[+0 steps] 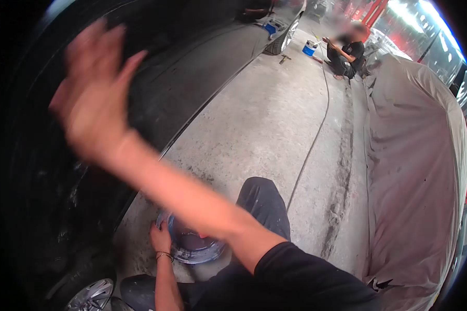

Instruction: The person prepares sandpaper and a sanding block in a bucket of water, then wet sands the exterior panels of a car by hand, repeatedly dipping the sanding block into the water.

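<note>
My right hand (pixel 96 98) is raised in front of the dark side of a car (pixel 150 78), its fingers apart and blurred by motion, with nothing seen in it. Whether it touches the panel cannot be told. Lower down, my left hand (pixel 161 236) grips the left rim of a round basin (pixel 197 255) on the floor. The basin holds dark liquid, and something red shows in it, partly hidden behind my right forearm.
A car wheel (pixel 92 295) is at the lower left. A draped cover (pixel 410 150) hangs along the right. A cable (pixel 316 140) crosses the concrete floor. Farther off, a person (pixel 347 54) sits by a blue-and-white bucket (pixel 310 48) and a hammer-like tool (pixel 285 59).
</note>
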The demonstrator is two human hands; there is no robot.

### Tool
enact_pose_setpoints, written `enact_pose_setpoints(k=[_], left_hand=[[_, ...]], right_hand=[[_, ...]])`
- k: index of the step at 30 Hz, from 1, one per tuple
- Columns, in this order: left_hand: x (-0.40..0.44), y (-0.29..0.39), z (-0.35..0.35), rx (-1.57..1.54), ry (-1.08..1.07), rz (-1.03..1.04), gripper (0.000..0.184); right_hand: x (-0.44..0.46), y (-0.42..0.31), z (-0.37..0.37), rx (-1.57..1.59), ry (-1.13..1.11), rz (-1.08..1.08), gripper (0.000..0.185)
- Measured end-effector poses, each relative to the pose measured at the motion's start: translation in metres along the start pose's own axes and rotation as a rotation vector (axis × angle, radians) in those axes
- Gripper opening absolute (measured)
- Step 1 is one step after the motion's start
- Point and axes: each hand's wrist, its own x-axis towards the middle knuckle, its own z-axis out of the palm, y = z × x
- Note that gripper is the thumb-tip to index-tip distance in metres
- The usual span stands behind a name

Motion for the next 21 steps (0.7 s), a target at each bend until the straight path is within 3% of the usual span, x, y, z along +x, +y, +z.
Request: enact_pose_setpoints(k=[1, 3, 4, 5, 6, 7, 9, 11, 12, 14, 15, 16, 17, 18, 21], left_hand=[[0.003, -0.015, 0.004, -0.036, -0.056, -0.015, 0.042], [0.010, -0.034, 0.010, -0.098, -0.185, -0.035, 0.043], [0.005, -0.018, 0.010, -0.159, -0.010, 0.064, 0.047], [0.006, -0.009, 0.008, -0.110, -0.008, 0.046, 0.047], [0.005, -0.005, 0.006, -0.062, -0.002, 0.019, 0.047], [0.002, -0.004, 0.003, -0.015, 0.006, -0.015, 0.048], [-0.004, 0.002, 0.000, -0.035, 0.003, -0.011, 0.046], [-0.002, 0.011, -0.004, -0.042, 0.000, 0.017, 0.044], [0.002, 0.015, -0.004, -0.068, -0.006, 0.007, 0.042], [-0.002, 0.009, -0.004, -0.098, -0.043, -0.021, 0.039], [-0.001, 0.005, -0.001, -0.137, -0.040, 0.002, 0.038], [0.002, -0.003, 0.001, -0.174, -0.045, 0.025, 0.037], [0.001, -0.010, 0.005, -0.210, -0.051, 0.044, 0.037], [-0.002, -0.011, 0.007, -0.178, -0.039, 0.050, 0.037], [0.000, -0.006, 0.004, -0.093, 0.022, 0.068, 0.040]], right_hand=[[-0.027, -0.022, -0.015, 0.285, -0.189, -0.126, 0.082], [-0.063, -0.018, 0.020, 0.423, -0.066, -0.325, 0.077], [-0.060, -0.004, 0.017, 0.460, -0.032, -0.411, 0.075], [-0.047, 0.026, 0.020, 0.449, -0.053, -0.472, 0.073], [-0.023, 0.053, -0.014, 0.405, -0.195, -0.322, 0.067], [-0.007, 0.085, -0.020, 0.201, -0.126, -0.263, 0.066], [0.017, 0.122, -0.033, 0.241, -0.199, 0.007, 0.073], [0.007, 0.097, -0.019, 0.284, -0.168, 0.270, 0.073], [-0.005, 0.068, -0.015, 0.291, -0.192, 0.294, 0.076], [-0.045, 0.023, -0.026, 0.347, -0.313, 0.098, 0.091], [-0.067, 0.013, -0.036, 0.451, -0.415, 0.005, 0.087], [-0.099, 0.014, -0.021, 0.451, -0.348, -0.158, 0.083], [-0.113, 0.015, -0.037, 0.539, -0.422, -0.178, 0.082], [-0.132, 0.019, -0.048, 0.538, -0.448, -0.179, 0.080], [-0.207, 0.055, -0.084, 0.519, -0.728, 0.093, 0.079]])
